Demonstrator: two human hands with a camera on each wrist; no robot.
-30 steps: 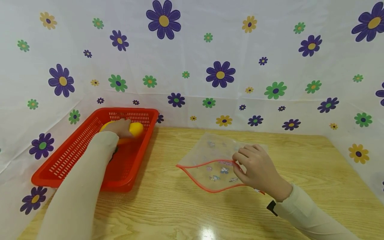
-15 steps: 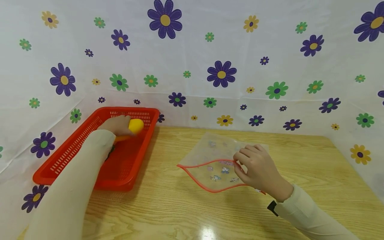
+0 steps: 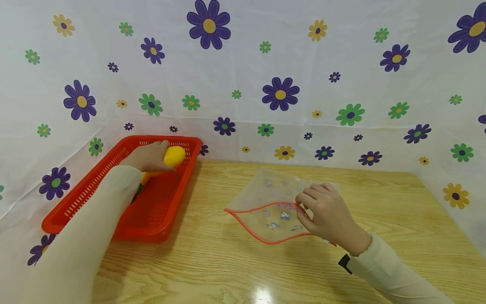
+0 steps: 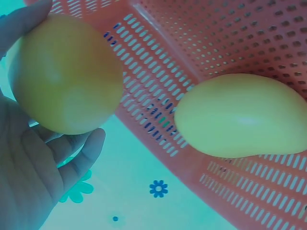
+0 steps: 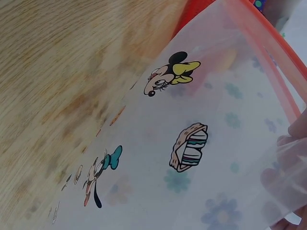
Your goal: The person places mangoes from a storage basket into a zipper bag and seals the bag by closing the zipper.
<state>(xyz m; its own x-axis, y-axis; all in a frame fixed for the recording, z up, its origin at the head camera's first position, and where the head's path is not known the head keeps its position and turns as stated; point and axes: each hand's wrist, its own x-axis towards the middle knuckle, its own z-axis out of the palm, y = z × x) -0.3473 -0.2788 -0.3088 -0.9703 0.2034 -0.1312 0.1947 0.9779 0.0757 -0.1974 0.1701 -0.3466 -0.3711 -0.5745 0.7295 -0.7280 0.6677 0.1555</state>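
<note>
In the head view my left hand (image 3: 149,156) is over the far end of the red basket, gripping a smooth yellow fruit (image 3: 174,157). The left wrist view shows this fruit as a round end between thumb and curled fingers. A longer, mango-shaped yellow fruit (image 4: 240,116) lies in the basket (image 4: 144,62), apart from the held one. On the right, my right hand (image 3: 322,211) pinches the rim of a translucent zip bag (image 3: 262,194) with a red edge. The bag's mouth gapes toward the near side, and cartoon prints (image 5: 189,147) show on its film.
The red perforated basket (image 3: 172,202) stands at the left of the wooden table (image 3: 205,261), close to the flowered cloth (image 3: 243,67) that rises at the back and sides. A small black piece (image 3: 344,264) sits at my right cuff.
My left hand has risen slightly in the basket with the yellow fruit in its grip, and the left forearm has shifted left. The right hand and the bag stay put.
</note>
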